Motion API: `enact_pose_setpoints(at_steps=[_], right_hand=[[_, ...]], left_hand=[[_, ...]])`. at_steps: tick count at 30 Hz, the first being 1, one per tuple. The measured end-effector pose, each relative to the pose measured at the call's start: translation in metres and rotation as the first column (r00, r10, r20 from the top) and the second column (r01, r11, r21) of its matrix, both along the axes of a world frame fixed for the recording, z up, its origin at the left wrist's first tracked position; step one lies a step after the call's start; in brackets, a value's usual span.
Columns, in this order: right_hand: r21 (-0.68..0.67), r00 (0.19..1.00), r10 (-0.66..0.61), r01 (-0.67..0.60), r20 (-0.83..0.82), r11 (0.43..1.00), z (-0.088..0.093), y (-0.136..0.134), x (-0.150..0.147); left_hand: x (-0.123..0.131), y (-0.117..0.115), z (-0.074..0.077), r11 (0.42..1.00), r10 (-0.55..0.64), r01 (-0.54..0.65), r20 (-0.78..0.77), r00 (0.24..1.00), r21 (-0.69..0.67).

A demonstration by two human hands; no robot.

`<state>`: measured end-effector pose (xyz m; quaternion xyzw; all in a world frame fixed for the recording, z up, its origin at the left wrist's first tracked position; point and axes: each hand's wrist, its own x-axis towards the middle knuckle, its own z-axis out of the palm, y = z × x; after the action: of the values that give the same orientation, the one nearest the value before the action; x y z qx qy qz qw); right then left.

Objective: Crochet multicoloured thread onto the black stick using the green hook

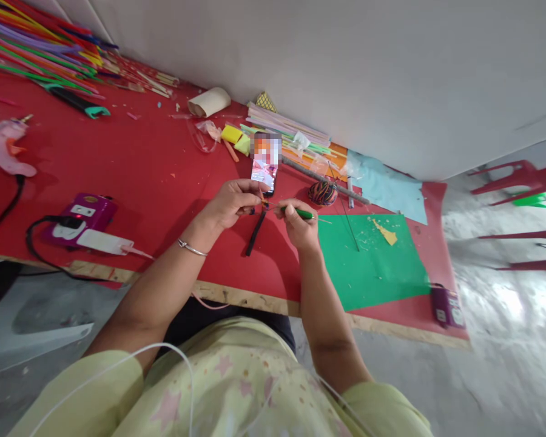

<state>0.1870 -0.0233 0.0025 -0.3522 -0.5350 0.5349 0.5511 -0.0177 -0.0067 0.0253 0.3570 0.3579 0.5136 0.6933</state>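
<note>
My left hand pinches a small piece of dark, multicoloured yarn work between thumb and fingertips. In my right hand is a crochet hook with a green handle, its thin metal end pointing left at the yarn. Whether the tip sits inside a loop is too small to tell. A ball of multicoloured yarn lies just beyond my right hand. Behind my left fingers rests a phone with its screen lit. A black strip lies on the table below the yarn work.
On the red table lie a green sheet, a light blue sheet, a grey rod, a cardboard tube and coloured pipe cleaners. At left are a pink glue gun, a cutter and a purple power socket with cords.
</note>
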Motion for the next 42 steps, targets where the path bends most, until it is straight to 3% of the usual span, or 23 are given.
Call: enact_pose_setpoints(at_steps=[3, 9, 19, 36, 42], right_hand=[[-0.188, 0.98, -0.031, -0.007, -0.197, 0.982, -0.005, -0.001, -0.013], [-0.302, 0.921, -0.082, -0.04, -0.381, 0.952, -0.004, -0.003, -0.027], [-0.333, 0.914, -0.111, -0.027, -0.39, 0.943, -0.004, -0.003, -0.03], [-0.391, 0.894, -0.222, 0.057, -0.39, 0.919, -0.003, -0.003, -0.038], [-0.363, 0.902, -0.235, 0.095, -0.363, 0.927, -0.005, -0.003, -0.038]], left_hand=[[0.001, -0.001, 0.001, 1.0, 0.001, -0.001, 0.016, 1.0, 0.002], [0.005, 0.0, 0.0, 0.999, 0.037, -0.037, 0.029, 0.999, -0.014], [0.009, 0.0, -0.008, 1.0, 0.029, -0.029, 0.065, 0.998, 0.006], [0.018, -0.001, -0.012, 0.987, 0.15, -0.142, 0.092, 0.984, -0.08], [0.022, -0.004, -0.01, 0.982, 0.183, -0.182, 0.015, 0.983, -0.045]])
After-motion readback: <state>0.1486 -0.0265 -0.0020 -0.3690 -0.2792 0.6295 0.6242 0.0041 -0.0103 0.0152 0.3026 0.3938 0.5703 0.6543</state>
